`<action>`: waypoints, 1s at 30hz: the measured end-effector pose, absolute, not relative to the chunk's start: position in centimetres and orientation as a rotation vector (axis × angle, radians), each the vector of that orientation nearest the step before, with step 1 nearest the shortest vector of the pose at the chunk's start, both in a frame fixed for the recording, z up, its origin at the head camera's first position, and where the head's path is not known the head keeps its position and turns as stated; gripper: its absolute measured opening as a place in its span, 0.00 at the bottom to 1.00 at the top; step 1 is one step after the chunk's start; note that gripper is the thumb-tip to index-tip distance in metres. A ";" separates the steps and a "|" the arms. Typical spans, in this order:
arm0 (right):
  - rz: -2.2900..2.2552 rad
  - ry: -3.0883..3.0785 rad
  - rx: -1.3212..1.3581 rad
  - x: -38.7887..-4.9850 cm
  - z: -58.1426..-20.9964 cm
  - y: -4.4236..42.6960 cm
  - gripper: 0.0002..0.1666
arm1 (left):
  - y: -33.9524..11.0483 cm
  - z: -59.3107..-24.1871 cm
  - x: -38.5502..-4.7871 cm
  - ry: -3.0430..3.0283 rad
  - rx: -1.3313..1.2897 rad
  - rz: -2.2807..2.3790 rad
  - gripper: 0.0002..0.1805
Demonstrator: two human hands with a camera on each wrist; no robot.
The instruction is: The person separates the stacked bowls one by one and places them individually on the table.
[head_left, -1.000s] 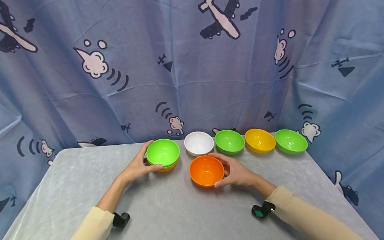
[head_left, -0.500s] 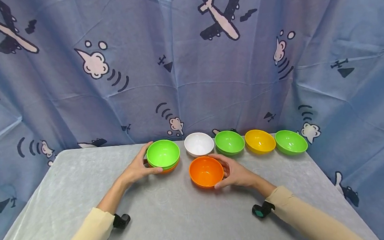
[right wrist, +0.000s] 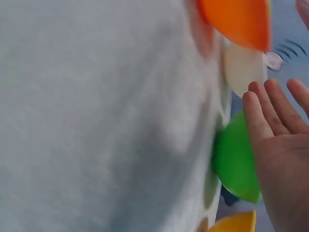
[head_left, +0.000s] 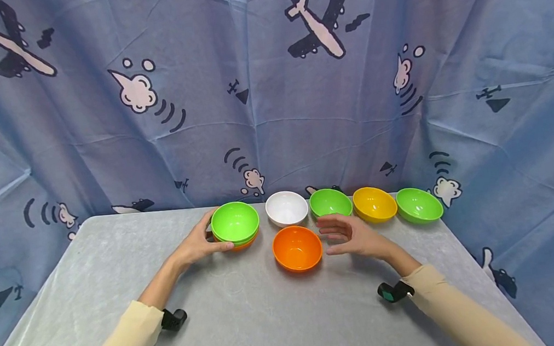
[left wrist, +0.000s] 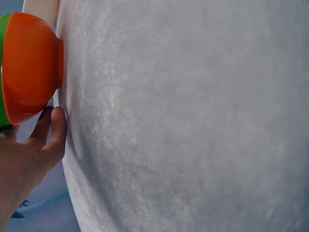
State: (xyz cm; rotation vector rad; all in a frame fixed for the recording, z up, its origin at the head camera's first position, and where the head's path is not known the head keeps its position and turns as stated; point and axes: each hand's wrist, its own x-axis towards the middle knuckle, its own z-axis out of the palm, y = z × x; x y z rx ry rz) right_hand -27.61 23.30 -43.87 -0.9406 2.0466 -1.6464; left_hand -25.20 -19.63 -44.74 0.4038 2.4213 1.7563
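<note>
At the table's left-middle, a green bowl [head_left: 235, 221] sits nested in a stack, with an orange bowl [left wrist: 33, 67] at the bottom. My left hand [head_left: 199, 245] holds this stack from its left side, thumb at the front and fingers round the back. A single orange bowl [head_left: 297, 248] stands on the table right of the stack, with nothing touching it. Just to its right, apart from it, hovers my right hand [head_left: 354, 236] with spread, relaxed fingers. The right wrist view shows its fingers [right wrist: 273, 106] extended, holding nothing.
Along the back edge, a row runs rightward from the stack: a white bowl [head_left: 287, 209], a green bowl [head_left: 330, 201], a yellow bowl [head_left: 375, 204] and another green bowl [head_left: 419, 205]. A pale cloth covers the table [head_left: 270, 322]. Behind it hangs a blue printed curtain [head_left: 191, 92].
My right hand has let go of the single orange bowl and moved right, its fingers opening. That bowl stays in place. The left hand and its stack look the same.
</note>
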 end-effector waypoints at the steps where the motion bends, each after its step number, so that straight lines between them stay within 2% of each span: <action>1: -1.665 2.066 -0.940 -27.7 -43.6 23.5 0.44 | -19.7 -44.7 -25.2 2.421 0.406 1.755 0.55; 5: -1.759 2.113 -0.920 -28.1 -42.8 23.8 0.34 | -19.8 -44.7 -25.3 2.417 0.403 1.756 0.56; 11: -1.864 2.120 -0.875 -28.6 -42.1 22.8 0.27 | -19.8 -44.8 -25.1 2.413 0.389 1.755 0.56; 30: -2.172 1.932 -0.892 -29.6 -40.7 15.9 0.25 | -19.8 -44.8 -24.8 2.435 0.404 1.742 0.55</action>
